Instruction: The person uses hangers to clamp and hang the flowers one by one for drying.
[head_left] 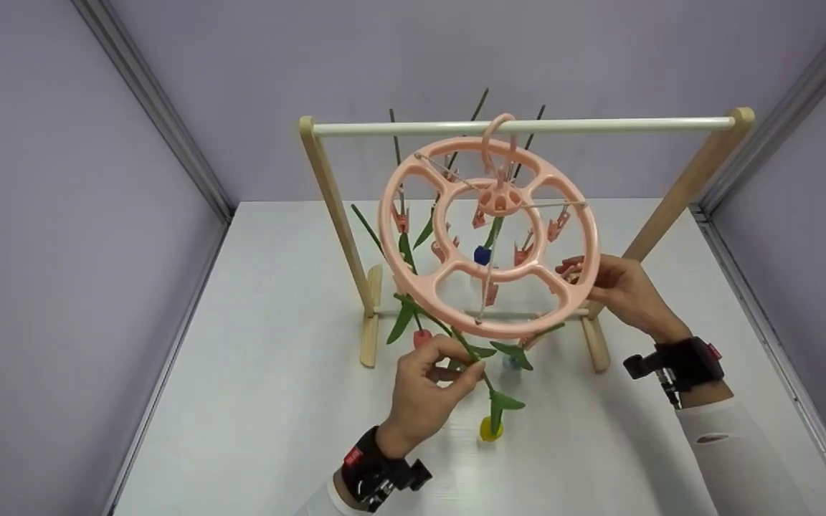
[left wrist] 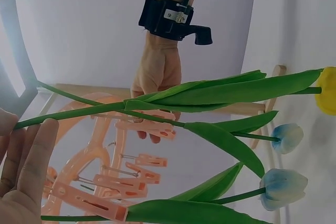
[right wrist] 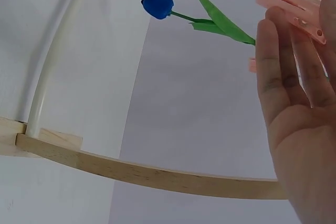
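Observation:
My left hand (head_left: pixel 420 390) pinches the green stem of a yellow tulip (head_left: pixel 490 428) between thumb and fingers; the flower points down toward me. Just above that hand, a round pink clip hanger (head_left: pixel 506 330) hangs by its hook. At the hanger's right side, my right hand (head_left: pixel 628 294) grips a pink clip (right wrist: pixel 294 3), its thumb mostly cut off in the right wrist view. Other stems hang from the clips: a blue tulip (right wrist: pixel 157 5), a red tulip (head_left: pixel 421 337) and pale blue-and-white tulips (left wrist: pixel 283 188), one stem crossing behind the yellow tulip's in the left wrist view.
The hanger's hook goes over the white rail (head_left: pixel 635 125) of a rack with wooden legs (head_left: pixel 685 190). A lower crossbar joins the legs close to the white table (head_left: pixel 255 401). Pale walls (head_left: pixel 47 236) enclose the back and sides.

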Available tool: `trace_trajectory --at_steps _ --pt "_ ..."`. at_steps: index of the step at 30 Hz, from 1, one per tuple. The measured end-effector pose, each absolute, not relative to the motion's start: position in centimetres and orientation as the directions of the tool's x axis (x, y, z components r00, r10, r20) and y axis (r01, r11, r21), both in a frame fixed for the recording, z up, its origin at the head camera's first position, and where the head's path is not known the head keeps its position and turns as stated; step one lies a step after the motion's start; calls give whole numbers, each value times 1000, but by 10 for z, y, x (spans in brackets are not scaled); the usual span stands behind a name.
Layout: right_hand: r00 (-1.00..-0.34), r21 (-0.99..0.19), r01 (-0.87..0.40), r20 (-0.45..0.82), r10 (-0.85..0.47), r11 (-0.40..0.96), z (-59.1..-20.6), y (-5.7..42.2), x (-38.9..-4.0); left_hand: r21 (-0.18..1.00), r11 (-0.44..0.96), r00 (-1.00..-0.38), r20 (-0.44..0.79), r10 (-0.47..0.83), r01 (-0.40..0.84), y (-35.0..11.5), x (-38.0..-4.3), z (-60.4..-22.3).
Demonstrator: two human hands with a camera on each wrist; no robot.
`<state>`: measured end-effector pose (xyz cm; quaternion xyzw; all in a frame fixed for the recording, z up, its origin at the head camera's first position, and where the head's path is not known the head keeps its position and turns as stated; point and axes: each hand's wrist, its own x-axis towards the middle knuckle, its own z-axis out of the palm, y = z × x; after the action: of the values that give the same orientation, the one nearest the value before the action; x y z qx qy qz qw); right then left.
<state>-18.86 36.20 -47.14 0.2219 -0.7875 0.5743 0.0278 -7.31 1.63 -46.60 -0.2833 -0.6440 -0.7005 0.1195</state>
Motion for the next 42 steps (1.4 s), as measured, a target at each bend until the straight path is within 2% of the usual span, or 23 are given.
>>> trace_trajectory --at_steps 6,21,24,28,42 --pt "-902 -896 -387 320 -289 216 -472 360 -182 846 -157 -824 532 193 510 17 -73 -465" --pt "-890 -845 -448 393 -229 290 -471 357 -153 836 -182 -814 546 199 517 18 -71 -464" --pt "-881 -846 -467 420 -218 257 -471 355 -148 830 -180 -807 556 197 528 18 -71 -465" --pt "-861 -840 -498 450 -236 214 -472 352 -141 814 -186 -792 579 194 550 20 -70 -465" --pt "-826 -803 -551 487 -283 228 -471 342 -120 807 -212 -775 589 230 551 31 -64 -463"
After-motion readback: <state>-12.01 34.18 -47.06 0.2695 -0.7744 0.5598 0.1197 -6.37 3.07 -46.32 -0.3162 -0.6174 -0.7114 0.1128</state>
